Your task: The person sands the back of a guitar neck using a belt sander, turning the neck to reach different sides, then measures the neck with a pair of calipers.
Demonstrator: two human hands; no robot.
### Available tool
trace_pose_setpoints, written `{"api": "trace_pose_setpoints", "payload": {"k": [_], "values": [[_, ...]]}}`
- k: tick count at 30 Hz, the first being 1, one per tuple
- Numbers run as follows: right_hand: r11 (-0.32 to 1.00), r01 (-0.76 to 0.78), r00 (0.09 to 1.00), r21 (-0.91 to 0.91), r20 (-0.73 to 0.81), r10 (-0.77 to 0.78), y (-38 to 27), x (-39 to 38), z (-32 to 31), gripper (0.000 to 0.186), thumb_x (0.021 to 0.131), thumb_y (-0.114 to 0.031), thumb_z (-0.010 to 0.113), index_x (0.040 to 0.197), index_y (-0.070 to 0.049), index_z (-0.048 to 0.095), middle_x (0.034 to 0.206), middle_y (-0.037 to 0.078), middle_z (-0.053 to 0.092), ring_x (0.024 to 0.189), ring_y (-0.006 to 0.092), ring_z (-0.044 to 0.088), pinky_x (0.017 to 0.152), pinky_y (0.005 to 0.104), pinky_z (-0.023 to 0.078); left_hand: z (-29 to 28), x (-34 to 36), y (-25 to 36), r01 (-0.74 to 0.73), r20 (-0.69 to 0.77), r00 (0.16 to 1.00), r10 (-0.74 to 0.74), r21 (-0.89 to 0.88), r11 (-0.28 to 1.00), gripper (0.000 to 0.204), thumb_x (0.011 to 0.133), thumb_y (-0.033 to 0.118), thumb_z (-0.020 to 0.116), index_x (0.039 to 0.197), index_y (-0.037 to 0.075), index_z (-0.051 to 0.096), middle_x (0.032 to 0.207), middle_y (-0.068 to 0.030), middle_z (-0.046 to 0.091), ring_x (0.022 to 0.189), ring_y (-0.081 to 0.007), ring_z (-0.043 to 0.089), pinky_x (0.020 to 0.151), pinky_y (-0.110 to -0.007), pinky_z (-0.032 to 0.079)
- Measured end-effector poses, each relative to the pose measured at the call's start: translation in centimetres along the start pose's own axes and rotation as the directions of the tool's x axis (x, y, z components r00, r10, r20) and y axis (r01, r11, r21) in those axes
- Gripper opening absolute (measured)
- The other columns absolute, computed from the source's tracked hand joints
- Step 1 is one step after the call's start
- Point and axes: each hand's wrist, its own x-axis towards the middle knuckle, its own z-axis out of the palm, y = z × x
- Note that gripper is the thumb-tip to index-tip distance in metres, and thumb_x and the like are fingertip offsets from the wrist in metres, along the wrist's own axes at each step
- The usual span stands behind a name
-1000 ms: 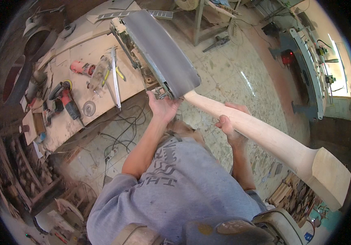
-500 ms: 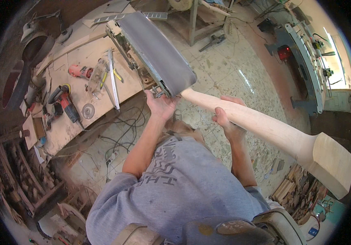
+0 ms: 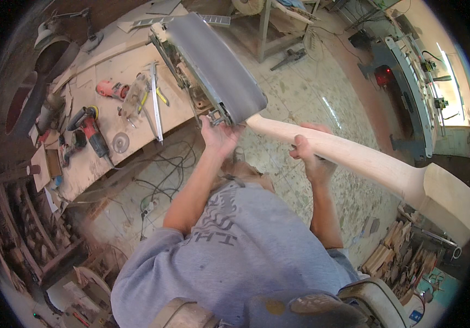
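Observation:
A pale wooden table leg [image 3: 355, 156], slim at one end and with a square block at the other, slants across to the right. My right hand [image 3: 318, 158] is wrapped round its shaft from below, thumb on the near side. The slim tip meets the lower end of a belt sander [image 3: 216, 65] with a wide grey belt. My left hand [image 3: 221, 138] is at that end, palm up, beside the sander's metal bracket [image 3: 218, 113]. Its thumb stands apart; the other fingers are partly hidden near the leg's tip, so their grip is unclear.
Left of the sander, a wooden workbench [image 3: 136, 131] carries a red angle grinder [image 3: 95, 139], another red power tool [image 3: 112, 89], a caliper [image 3: 155, 104] and a disc [image 3: 120, 143]. Cables [image 3: 169, 164] trail below. Wood offcuts [image 3: 393, 251] are piled at lower right.
The view has shifted slightly, so the bench and sander sit a little further right. The leg's block end reaches further toward the right rim. Both hands keep nearly the same places.

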Motion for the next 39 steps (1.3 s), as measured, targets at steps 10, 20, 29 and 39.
{"api": "trace_pose_setpoints", "payload": {"k": [10, 20, 29, 39], "values": [[0.729, -0.51, 0.849, 0.457, 0.405, 0.34, 16.0, -5.4, -4.2, 0.051, 0.104, -0.032, 0.058, 0.141, 0.004, 0.052, 0.128, 0.022, 0.066, 0.097, 0.0286, 0.072, 0.072, 0.0379, 0.064, -2.9, -10.4, 1.8, -0.324, -0.165, 0.923, 0.348, 0.154, 0.933, 0.08, 0.104, 0.068, 0.04, 0.149, 0.001, 0.043, 0.152, -0.02, 0.051, 0.142, -0.0407, 0.049, 0.119, -0.06, 0.039], [0.859, -0.511, 0.332, -0.039, 0.913, 0.239, 11.2, -7.3, -1.3, 0.059, 0.106, -0.046, 0.054, 0.141, 0.001, 0.057, 0.144, 0.019, 0.058, 0.123, 0.0302, 0.062, 0.107, 0.0426, 0.049, 5.4, -17.4, 5.7, -0.646, -0.008, 0.709, 0.705, 0.393, 0.654, 0.079, 0.103, 0.072, 0.038, 0.134, 0.0, 0.051, 0.128, -0.0208, 0.065, 0.122, -0.0361, 0.065, 0.1, -0.056, 0.055], [0.999, -0.006, 0.591, -0.054, 0.805, 0.047, 2.3, -4.3, 4.4, 0.061, 0.098, -0.032, 0.071, 0.147, -0.003, 0.052, 0.106, 0.015, 0.072, 0.099, 0.0299, 0.071, 0.091, 0.0402, 0.054, 6.3, -13.5, 7.7, -0.47, 0.412, 0.839, 0.354, 0.223, 0.854, 0.067, 0.102, 0.07, 0.043, 0.112, 0.007, 0.063, 0.101, -0.0153, 0.07, 0.098, -0.0355, 0.07, 0.095, -0.06, 0.053], [0.995, -0.004, 0.736, -0.095, 0.673, 0.067, 1.7, -5.1, 4.9, 0.069, 0.108, -0.053, 0.047, 0.157, -0.005, 0.043, 0.084, 0.012, 0.067, 0.073, 0.0217, 0.065, 0.071, 0.0376, 0.052, 9.1, -9.9, 6.9, -0.26, 0.536, 0.839, 0.098, 0.236, 0.936, 0.076, 0.102, 0.074, 0.037, 0.115, 0.003, 0.061, 0.09, -0.0134, 0.068, 0.096, -0.0414, 0.071, 0.092, -0.062, 0.056]]}}
